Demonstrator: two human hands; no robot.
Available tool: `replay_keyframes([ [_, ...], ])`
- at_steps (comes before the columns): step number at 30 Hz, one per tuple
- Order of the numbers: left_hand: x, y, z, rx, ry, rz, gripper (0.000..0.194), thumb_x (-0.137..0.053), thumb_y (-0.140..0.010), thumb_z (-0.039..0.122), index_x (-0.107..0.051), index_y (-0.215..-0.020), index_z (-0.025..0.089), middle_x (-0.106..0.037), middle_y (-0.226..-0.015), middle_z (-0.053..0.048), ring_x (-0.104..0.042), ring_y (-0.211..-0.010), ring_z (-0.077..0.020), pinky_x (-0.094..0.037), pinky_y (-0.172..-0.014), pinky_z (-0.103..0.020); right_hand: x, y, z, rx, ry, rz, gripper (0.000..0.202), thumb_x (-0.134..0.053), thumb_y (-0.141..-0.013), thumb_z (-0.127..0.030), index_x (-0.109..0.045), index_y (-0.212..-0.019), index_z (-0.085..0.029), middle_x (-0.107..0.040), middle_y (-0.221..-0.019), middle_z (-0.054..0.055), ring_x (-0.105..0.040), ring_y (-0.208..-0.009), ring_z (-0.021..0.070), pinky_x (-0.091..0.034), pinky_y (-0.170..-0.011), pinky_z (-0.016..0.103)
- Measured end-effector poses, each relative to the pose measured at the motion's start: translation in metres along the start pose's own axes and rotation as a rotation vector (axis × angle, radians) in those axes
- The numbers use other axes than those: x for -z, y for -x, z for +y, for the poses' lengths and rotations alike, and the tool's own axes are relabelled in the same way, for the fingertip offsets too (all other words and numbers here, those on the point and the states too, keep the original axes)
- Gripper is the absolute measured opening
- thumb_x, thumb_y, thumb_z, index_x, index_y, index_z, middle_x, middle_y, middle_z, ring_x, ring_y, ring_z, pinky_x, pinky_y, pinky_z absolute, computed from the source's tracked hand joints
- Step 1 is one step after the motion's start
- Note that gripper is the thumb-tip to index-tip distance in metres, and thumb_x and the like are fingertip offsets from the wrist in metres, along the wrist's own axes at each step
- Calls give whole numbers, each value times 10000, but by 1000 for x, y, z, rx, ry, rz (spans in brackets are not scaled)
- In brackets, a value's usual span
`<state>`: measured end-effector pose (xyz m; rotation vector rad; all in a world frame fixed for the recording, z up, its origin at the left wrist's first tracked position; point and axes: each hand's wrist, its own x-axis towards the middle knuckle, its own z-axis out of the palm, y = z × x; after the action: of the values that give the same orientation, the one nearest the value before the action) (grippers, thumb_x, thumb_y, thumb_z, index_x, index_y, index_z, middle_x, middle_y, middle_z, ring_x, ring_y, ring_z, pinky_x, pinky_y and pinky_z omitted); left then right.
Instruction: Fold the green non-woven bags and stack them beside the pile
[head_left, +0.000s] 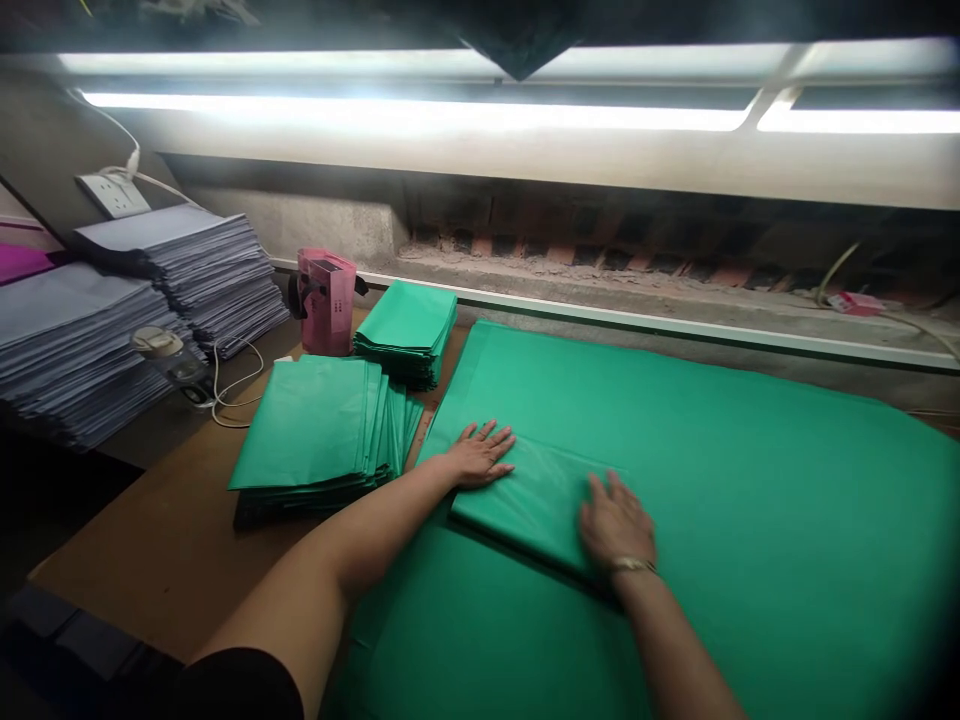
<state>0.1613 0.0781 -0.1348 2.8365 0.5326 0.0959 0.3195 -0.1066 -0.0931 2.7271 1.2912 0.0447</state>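
A folded packet of green sheet [536, 500] lies aslant on a wide stack of green sheets [750, 500]. My left hand [482, 455] rests flat on the packet's left end, fingers spread. At the packet's right end is my right hand [619, 522], palm down and slightly blurred, its fingers stretched out over the surface. It holds nothing that I can see. Left of my forearm sits a pile of folded green sheets [307, 420], fanned along its right side. Behind that pile stands a second, neater green stack [409, 315].
Tall piles of white paper [202, 270] stand at the left, beside a clear bottle [176, 360] and a white cable. A pink container [328, 300] stands behind the green piles. A ledge [675, 330] runs along the back, under bright tube lights [412, 110].
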Motion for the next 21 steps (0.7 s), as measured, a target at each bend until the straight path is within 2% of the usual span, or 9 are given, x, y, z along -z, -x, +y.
replay_keyframes([
  [3,-3,-1,1,27,-40,28,628,-129,-923,579,-95,-1463,261,-79,-1537,18,-11,-1413,-219,-76,-1126,-481,-2,-35,-60,255,-51,-45,510,-221,-949,-407,-258,-1443,-284,-117,-1520,-29,-93,-1382,184,-125,-1111,452],
  [5,-4,-4,1,61,-57,48,614,-130,-930,551,-100,-1464,251,-74,-1536,22,-19,-1413,-216,-90,-1129,-477,-10,-53,-64,269,-58,-72,538,-163,-948,-451,-193,-1458,-281,-84,-1520,-50,-55,-1386,171,-85,-1108,503],
  [7,-4,-8,-1,104,-59,53,614,-148,-926,548,-110,-1465,257,-58,-1536,34,-6,-1412,-231,-92,-1129,-490,-22,-62,-30,144,-68,-75,584,-97,-941,-463,-143,-1469,-216,-45,-1522,-21,-38,-1388,189,-77,-1089,565],
  [11,-2,-15,-5,159,-42,34,614,-169,-918,537,-126,-1464,258,-44,-1536,47,11,-1411,-250,-87,-1127,-512,-40,-53,67,-214,-86,-32,678,-26,-916,-497,-173,-1460,-121,-60,-1520,33,-49,-1387,221,-84,-1069,616],
  [13,-3,-17,-6,162,-42,38,612,-172,-917,528,-133,-1464,254,-48,-1536,45,7,-1411,-248,-80,-1128,-515,-44,-31,72,-264,-73,11,707,-37,-914,-492,-187,-1447,-51,-71,-1517,89,-43,-1386,248,-67,-1075,607],
  [15,-4,-18,-6,159,-43,39,613,-173,-916,529,-134,-1463,256,-50,-1536,46,5,-1411,-244,-75,-1131,-510,-45,-1,31,-185,-53,46,709,-59,-920,-488,-181,-1443,-25,-54,-1514,119,-10,-1387,262,-26,-1079,591],
  [17,-4,-17,-6,159,-39,27,613,-165,-916,532,-125,-1464,260,-40,-1536,49,10,-1412,-240,-73,-1132,-506,-46,29,-40,25,-37,42,677,-74,-929,-491,-183,-1454,-76,-36,-1516,99,33,-1387,244,35,-1072,580],
  [19,-2,-16,-8,156,-37,0,618,-160,-915,540,-112,-1465,262,-25,-1537,47,18,-1412,-240,-71,-1131,-503,-45,51,-109,283,-76,42,713,-107,-915,-571,-186,-1460,-119,-18,-1518,84,78,-1383,235,76,-1070,558],
  [21,3,-17,-12,145,-37,-33,635,-164,-910,562,-98,-1466,261,-10,-1539,37,25,-1411,-241,-64,-1131,-501,-42,63,-143,377,-122,52,811,-134,-886,-644,-168,-1456,-67,-12,-1513,130,100,-1377,251,66,-1085,521],
])
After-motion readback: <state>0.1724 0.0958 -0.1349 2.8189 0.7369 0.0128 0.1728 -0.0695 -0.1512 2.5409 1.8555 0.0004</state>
